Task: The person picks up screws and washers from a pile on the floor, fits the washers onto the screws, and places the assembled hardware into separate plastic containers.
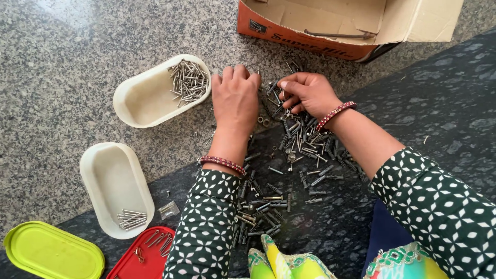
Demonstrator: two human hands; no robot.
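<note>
**Hands over a pile of loose screws on a stone floor**

The pile of screws and bolts (289,155) lies scattered on the dark stone floor (444,93), directly in front of the person and between both forearms. The right hand (308,92) rests at the far end of the pile, fingers curled together and pinched on a small screw (282,95). The left hand (236,98) lies palm down just beside it, fingers bent under; what it holds, if anything, cannot be told.

Left of the left hand, on the lighter speckled floor, stands a cream oval tray (142,101) with a cluster of long screws at its far end. Nearer the person, a second cream oval tray (111,178) contains a few screws at its near end. A red lid (142,261) with several screws and a lime-green lid (51,253) lie beside it. An open orange cardboard box (320,31) stands beyond the hands.
</note>
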